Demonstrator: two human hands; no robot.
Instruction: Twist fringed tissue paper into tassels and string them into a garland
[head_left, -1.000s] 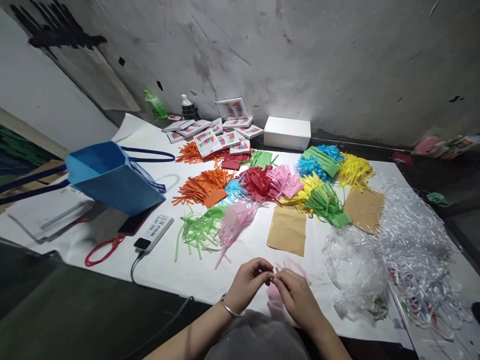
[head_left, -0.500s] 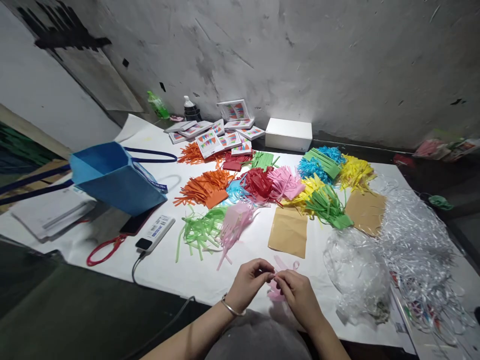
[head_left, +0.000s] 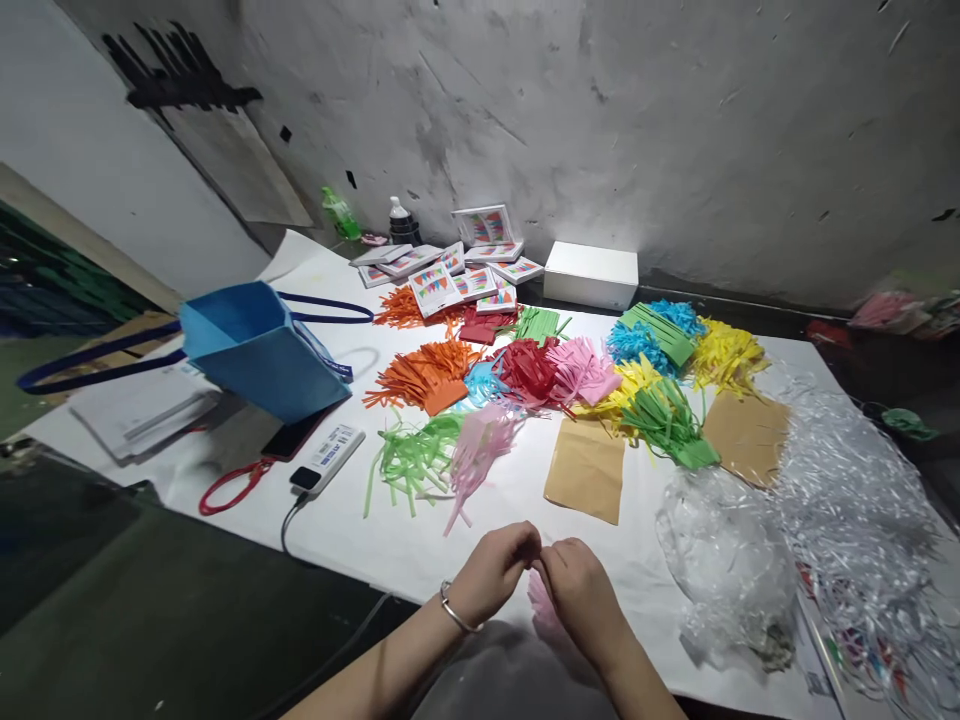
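Close to the table's front edge, my left hand [head_left: 501,568] and my right hand [head_left: 579,592] meet with their fingertips pinched together. Pink fringed tissue paper [head_left: 540,598] hangs below the fingers, partly covered by my right hand. A silver bangle circles my left wrist. Just beyond the hands lie a brown paper sheet [head_left: 585,470] and a pale pink tissue tassel [head_left: 480,450]. Light green paper strips [head_left: 412,455] lie to the left of that tassel. Farther back are fringed bundles in orange [head_left: 424,372], dark red [head_left: 527,372] and green [head_left: 667,420].
On the left stand a blue bag [head_left: 262,345] and a white power bank [head_left: 330,458] with a cable. Printed cards [head_left: 435,288] and a white box [head_left: 590,275] sit by the wall. Clear plastic [head_left: 727,560] and silvery strips [head_left: 855,500] spread over the right side.
The pink tissue has come down and nearer my body, with fewer strips showing beyond the fingers. My hands have curled closer together. The whole view has shifted slightly.
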